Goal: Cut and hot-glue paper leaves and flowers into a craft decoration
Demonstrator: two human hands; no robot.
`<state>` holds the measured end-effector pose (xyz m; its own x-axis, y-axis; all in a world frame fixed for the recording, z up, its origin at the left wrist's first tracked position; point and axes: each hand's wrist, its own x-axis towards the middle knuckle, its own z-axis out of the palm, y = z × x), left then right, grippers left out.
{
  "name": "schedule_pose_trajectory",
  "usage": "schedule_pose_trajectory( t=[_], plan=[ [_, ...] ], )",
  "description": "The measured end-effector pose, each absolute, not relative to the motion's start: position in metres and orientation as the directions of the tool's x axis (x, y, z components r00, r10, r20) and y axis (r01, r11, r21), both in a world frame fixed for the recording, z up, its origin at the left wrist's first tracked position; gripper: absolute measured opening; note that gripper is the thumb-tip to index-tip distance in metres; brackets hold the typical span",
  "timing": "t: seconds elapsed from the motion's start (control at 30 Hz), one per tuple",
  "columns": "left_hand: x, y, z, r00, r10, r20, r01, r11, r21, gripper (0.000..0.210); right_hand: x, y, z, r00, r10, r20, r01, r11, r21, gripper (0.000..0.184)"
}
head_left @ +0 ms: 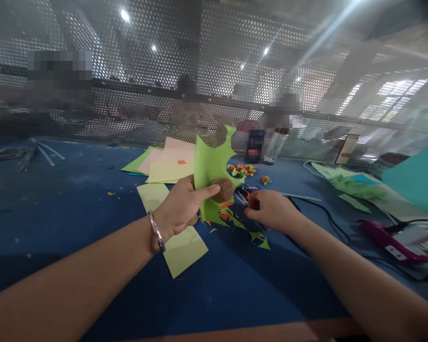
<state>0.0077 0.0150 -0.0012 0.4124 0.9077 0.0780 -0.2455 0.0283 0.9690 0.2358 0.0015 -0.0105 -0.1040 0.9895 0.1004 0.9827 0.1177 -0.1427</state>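
Observation:
My left hand (pixel 180 204) holds up a bright green paper sheet (pixel 210 166) with jagged cut edges, together with a brown paper disc (pixel 224 189) pressed against it by the index finger. A metal bracelet sits on that wrist. My right hand (pixel 269 209) rests low on the blue table (pixel 74 199), fingers closed around the handles of scissors (pixel 243 195), whose blades lie partly hidden among green and orange paper scraps (pixel 235 221).
Pale yellow, pink and green paper sheets (pixel 167 166) lie behind and under the left hand. A heap of coloured cuttings (pixel 242 169) sits further back. A pink tool (pixel 385 237) with black cables and more green paper (pixel 356 187) lie at right. A perforated screen bounds the far edge.

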Motion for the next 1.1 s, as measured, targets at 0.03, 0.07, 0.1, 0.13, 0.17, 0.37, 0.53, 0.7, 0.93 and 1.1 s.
schedule_pose_trajectory(
  t=[0.03, 0.07, 0.1, 0.13, 0.17, 0.37, 0.53, 0.7, 0.93, 1.1],
  plan=[
    [0.01, 0.012, -0.001, 0.419, 0.906, 0.057, -0.257, 0.058, 0.965, 0.033, 0.236, 0.001, -0.009, -0.115, 0.985, 0.129, 0.963, 0.143, -0.229, 0.015],
    [0.012, 0.01, 0.0, 0.424, 0.905, 0.041, -0.282, 0.089, 0.955, 0.032, 0.236, 0.0, -0.008, -0.126, 0.98, 0.153, 0.929, 0.171, -0.327, 0.014],
    [0.014, 0.008, 0.001, 0.446, 0.894, 0.033, -0.304, 0.117, 0.945, 0.031, 0.236, -0.001, -0.008, -0.138, 0.976, 0.169, 0.881, 0.199, -0.429, 0.012],
    [0.015, 0.006, 0.002, 0.459, 0.888, 0.028, -0.324, 0.138, 0.936, 0.029, 0.235, -0.002, -0.007, -0.154, 0.972, 0.178, 0.82, 0.226, -0.526, 0.011],
    [0.017, 0.005, 0.002, 0.473, 0.881, 0.028, -0.338, 0.152, 0.929, 0.029, 0.234, -0.004, -0.007, -0.171, 0.968, 0.183, 0.752, 0.248, -0.61, 0.01],
    [0.02, 0.003, 0.002, 0.546, 0.838, 0.015, -0.335, 0.202, 0.92, 0.029, 0.218, -0.014, -0.011, -0.261, 0.943, 0.205, 0.4, 0.299, -0.867, 0.009],
    [0.019, 0.001, 0.004, 0.52, 0.851, 0.078, -0.382, 0.15, 0.912, 0.034, 0.206, -0.016, -0.017, -0.245, 0.961, 0.13, -0.022, 0.128, -0.991, 0.014],
    [0.021, 0.002, 0.002, 0.487, 0.867, 0.108, -0.426, 0.128, 0.896, 0.035, 0.201, -0.021, -0.017, -0.247, 0.969, -0.012, -0.182, -0.058, -0.982, 0.018],
    [0.024, 0.002, 0.0, 0.413, 0.902, 0.125, -0.453, 0.084, 0.887, 0.038, 0.199, -0.025, -0.012, -0.218, 0.975, -0.039, -0.176, -0.079, -0.981, 0.029],
    [0.023, 0.005, 0.0, 0.301, 0.947, 0.115, -0.47, 0.043, 0.882, 0.036, 0.2, -0.025, -0.012, -0.207, 0.978, -0.036, -0.159, -0.07, -0.985, 0.036]
  ],
)
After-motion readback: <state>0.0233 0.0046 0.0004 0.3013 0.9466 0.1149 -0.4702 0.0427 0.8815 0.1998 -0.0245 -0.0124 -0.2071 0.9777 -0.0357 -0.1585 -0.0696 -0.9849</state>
